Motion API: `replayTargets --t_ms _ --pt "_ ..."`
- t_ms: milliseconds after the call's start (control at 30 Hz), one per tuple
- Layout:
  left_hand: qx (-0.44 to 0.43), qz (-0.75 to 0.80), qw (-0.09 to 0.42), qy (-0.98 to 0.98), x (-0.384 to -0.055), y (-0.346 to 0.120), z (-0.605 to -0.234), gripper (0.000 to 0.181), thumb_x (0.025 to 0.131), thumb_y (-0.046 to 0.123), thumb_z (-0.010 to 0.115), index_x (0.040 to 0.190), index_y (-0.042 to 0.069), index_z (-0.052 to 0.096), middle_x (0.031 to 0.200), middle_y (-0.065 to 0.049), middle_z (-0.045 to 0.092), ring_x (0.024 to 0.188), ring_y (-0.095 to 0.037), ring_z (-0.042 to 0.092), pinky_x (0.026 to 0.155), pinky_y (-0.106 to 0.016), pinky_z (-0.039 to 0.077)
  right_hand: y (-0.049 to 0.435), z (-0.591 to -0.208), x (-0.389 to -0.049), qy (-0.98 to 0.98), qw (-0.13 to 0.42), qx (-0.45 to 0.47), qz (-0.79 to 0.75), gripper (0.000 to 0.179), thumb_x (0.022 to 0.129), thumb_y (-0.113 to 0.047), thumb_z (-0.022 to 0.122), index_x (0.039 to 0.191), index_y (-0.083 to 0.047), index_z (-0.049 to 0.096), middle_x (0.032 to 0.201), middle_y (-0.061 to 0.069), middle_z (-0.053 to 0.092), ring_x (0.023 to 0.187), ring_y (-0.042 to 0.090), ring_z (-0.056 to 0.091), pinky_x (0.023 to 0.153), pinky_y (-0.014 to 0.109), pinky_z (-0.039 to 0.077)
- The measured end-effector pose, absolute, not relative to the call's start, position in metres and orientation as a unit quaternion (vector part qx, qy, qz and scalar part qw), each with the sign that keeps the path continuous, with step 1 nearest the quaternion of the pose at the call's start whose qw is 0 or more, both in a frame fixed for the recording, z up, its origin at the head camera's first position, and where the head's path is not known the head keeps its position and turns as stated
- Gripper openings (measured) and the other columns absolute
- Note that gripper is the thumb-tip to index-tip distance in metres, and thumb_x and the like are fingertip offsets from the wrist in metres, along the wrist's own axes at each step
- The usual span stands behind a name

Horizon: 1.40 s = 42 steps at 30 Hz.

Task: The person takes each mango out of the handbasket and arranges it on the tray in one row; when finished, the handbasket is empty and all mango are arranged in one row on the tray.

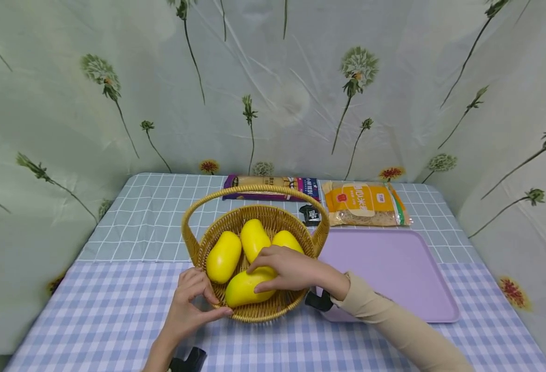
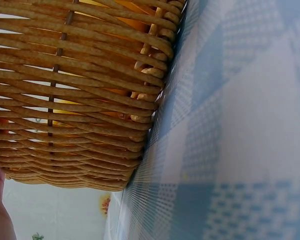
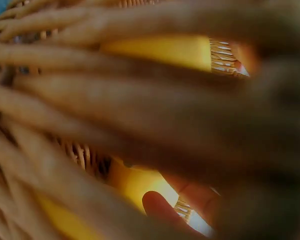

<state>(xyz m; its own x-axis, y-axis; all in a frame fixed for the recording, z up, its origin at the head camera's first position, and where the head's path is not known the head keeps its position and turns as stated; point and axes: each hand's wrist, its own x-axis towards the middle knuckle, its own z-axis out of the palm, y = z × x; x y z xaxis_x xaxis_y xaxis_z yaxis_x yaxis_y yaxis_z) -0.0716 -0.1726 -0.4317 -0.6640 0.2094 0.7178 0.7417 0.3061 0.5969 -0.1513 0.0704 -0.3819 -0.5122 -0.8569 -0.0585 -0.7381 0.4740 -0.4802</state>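
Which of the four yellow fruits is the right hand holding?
The front fruit in the basket, lying crosswise: the right hand grips it, while the other three lie behind.

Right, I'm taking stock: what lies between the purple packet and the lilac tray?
A small black packet, seen through the arched basket handle in the head view.

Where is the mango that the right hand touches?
In the head view, that mango lies inside the basket, at its near side, beneath the right hand and just right of the left hand.
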Motion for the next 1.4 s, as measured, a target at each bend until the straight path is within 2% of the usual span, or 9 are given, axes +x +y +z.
replayTargets --t_ms 100,267,500,633,833,1067,1233,1400 --pt "-0.311 -0.501 0.265 -0.763 -0.071 -0.173 -0.431 0.039 0.055 0.016 0.091 0.064 0.017 0.053 0.068 0.008 0.051 0.076 -0.013 0.045 0.089 -0.03 0.026 0.068 -0.384 -0.153 0.848 0.145 -0.471 -0.195 0.041 0.088 -0.042 0.066 0.121 -0.02 0.064 0.116 -0.002 0.058 0.104 0.011 0.051 0.091 0.028 0.04" --pt "-0.307 -0.501 0.26 -0.767 -0.07 -0.173 -0.43 0.042 0.048 0.006 0.091 0.064 0.017 0.054 0.068 0.008 0.051 0.077 -0.013 0.045 0.09 -0.029 0.026 0.067 -0.39 -0.154 0.851 0.147 -0.468 -0.186 0.047 0.084 -0.044 0.069 0.124 -0.02 0.062 0.118 -0.003 0.058 0.104 0.011 0.051 0.091 0.029 0.039" --pt "-0.307 -0.5 0.259 -0.767 -0.069 -0.173 -0.432 0.039 0.053 0.013 0.092 0.064 0.017 0.054 0.069 0.008 0.051 0.077 -0.013 0.045 0.09 -0.029 0.025 0.065 -0.397 -0.151 0.855 0.129 -0.472 -0.17 0.055 0.081 -0.052 0.068 0.126 -0.02 0.061 0.116 -0.005 0.058 0.102 0.008 0.052 0.088 0.029 0.04" --pt "-0.306 -0.499 0.261 -0.768 -0.068 -0.173 -0.432 0.041 0.052 0.013 0.092 0.064 0.017 0.054 0.069 0.008 0.051 0.077 -0.013 0.045 0.089 -0.029 0.025 0.064 -0.4 -0.149 0.855 0.127 -0.47 -0.175 0.055 0.081 -0.052 0.068 0.124 -0.019 0.061 0.116 -0.007 0.06 0.101 0.007 0.053 0.087 0.026 0.041" --pt "-0.305 -0.5 0.261 -0.768 -0.069 -0.172 -0.431 0.04 0.052 0.011 0.092 0.065 0.017 0.055 0.07 0.008 0.053 0.078 -0.014 0.045 0.089 -0.029 0.025 0.063 -0.402 -0.147 0.853 0.151 -0.454 -0.21 0.053 0.081 -0.048 0.071 0.122 -0.016 0.056 0.115 -0.007 0.061 0.098 0.003 0.055 0.084 0.02 0.042" --pt "-0.306 -0.5 0.264 -0.766 -0.069 -0.172 -0.431 0.041 0.051 0.011 0.092 0.065 0.017 0.054 0.069 0.008 0.052 0.077 -0.014 0.045 0.087 -0.029 0.025 0.063 -0.403 -0.146 0.854 0.173 -0.432 -0.231 0.053 0.082 -0.047 0.071 0.122 -0.017 0.052 0.112 -0.005 0.062 0.093 0.003 0.056 0.08 0.021 0.044" --pt "-0.306 -0.499 0.264 -0.766 -0.069 -0.172 -0.43 0.042 0.048 0.007 0.091 0.064 0.017 0.054 0.069 0.007 0.051 0.077 -0.014 0.045 0.088 -0.029 0.025 0.064 -0.405 -0.145 0.855 0.175 -0.427 -0.238 0.055 0.082 -0.048 0.07 0.123 -0.018 0.051 0.113 -0.004 0.061 0.093 0.004 0.056 0.081 0.021 0.044" --pt "-0.308 -0.499 0.265 -0.766 -0.069 -0.172 -0.431 0.041 0.05 0.009 0.092 0.064 0.017 0.054 0.069 0.007 0.051 0.078 -0.014 0.045 0.088 -0.029 0.025 0.065 -0.407 -0.144 0.854 0.171 -0.427 -0.241 0.059 0.082 -0.049 0.069 0.128 -0.017 0.051 0.121 -0.003 0.059 0.101 0.006 0.055 0.086 0.023 0.043"
